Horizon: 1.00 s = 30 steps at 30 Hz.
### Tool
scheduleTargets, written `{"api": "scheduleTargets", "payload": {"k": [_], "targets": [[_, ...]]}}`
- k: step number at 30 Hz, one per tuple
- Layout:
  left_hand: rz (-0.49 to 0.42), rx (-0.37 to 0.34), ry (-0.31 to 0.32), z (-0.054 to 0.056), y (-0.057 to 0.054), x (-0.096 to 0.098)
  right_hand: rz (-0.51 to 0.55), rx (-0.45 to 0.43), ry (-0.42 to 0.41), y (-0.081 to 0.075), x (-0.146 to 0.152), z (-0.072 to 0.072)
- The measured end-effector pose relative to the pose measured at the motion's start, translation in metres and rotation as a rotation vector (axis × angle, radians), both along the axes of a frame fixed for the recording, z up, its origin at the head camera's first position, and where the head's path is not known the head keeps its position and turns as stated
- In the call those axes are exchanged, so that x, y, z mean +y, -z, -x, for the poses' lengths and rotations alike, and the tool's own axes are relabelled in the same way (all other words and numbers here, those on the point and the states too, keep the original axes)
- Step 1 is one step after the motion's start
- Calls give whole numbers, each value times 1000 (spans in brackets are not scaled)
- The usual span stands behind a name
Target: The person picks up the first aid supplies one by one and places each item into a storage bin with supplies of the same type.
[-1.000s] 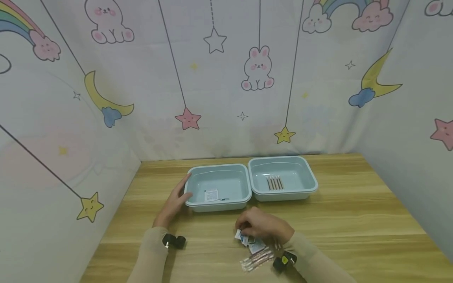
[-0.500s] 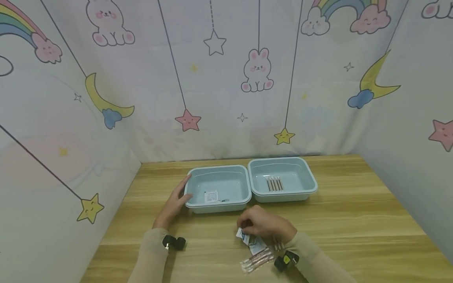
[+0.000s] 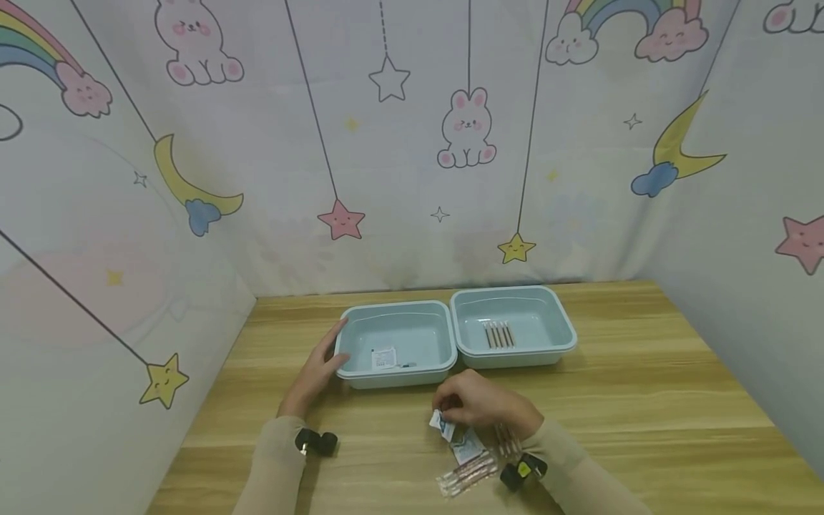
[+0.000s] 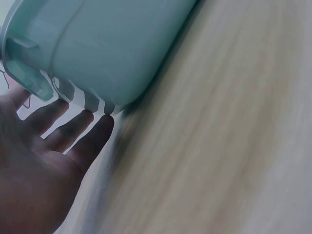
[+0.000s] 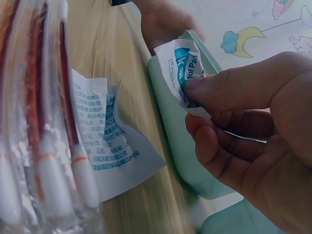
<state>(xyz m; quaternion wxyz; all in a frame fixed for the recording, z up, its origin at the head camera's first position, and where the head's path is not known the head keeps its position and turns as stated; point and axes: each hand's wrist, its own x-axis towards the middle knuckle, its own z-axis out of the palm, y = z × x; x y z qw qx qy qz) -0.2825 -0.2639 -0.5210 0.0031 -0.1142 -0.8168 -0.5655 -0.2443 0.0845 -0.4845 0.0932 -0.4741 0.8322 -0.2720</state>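
Observation:
Between thumb and fingertips, my right hand (image 3: 483,402) pinches a small white-and-blue alcohol pad sachet (image 5: 181,66), held above the table. Another white paper sachet (image 5: 119,163), printed with blue text, lies creased on the wood below it. Iodine cotton swabs (image 3: 466,473) in clear sleeves rest beside that sachet, partly under my right wrist. My left hand (image 3: 314,370) lies along the left side of a pale blue plastic bin (image 3: 394,380), its fairly straight fingers touching the wall. Inside that bin are a flat white sachet (image 3: 384,357) and a small blue-and-white piece (image 3: 408,365).
A second pale blue bin (image 3: 520,361) stands against the first on the right, with several swabs (image 3: 499,334) in a row inside. Both stand near the back of the wood-grain table (image 3: 644,400). Cartoon-printed cloth walls (image 3: 412,157) enclose the back and sides.
My right hand has risen slightly away from me with the pinched sachet, separating it from the sachet on the table. The left hand stays at the bin.

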Motion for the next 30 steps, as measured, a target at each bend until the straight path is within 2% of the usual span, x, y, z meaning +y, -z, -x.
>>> {"api": "scheduleTargets", "payload": {"k": [11, 18, 21, 27, 30], "targets": [[1, 8, 8, 0, 1, 1, 52, 5, 22, -4, 1, -2], [12, 2, -4, 0, 1, 1, 97, 57, 30, -4, -1, -2], [4, -11, 1, -2, -5, 3, 104, 75, 37, -5, -1, -2], [20, -15, 18, -15, -30, 10, 119, 69, 61, -7, -1, -2], [31, -18, 18, -19, -35, 11, 134, 63, 62, -7, -1, -2]]}}
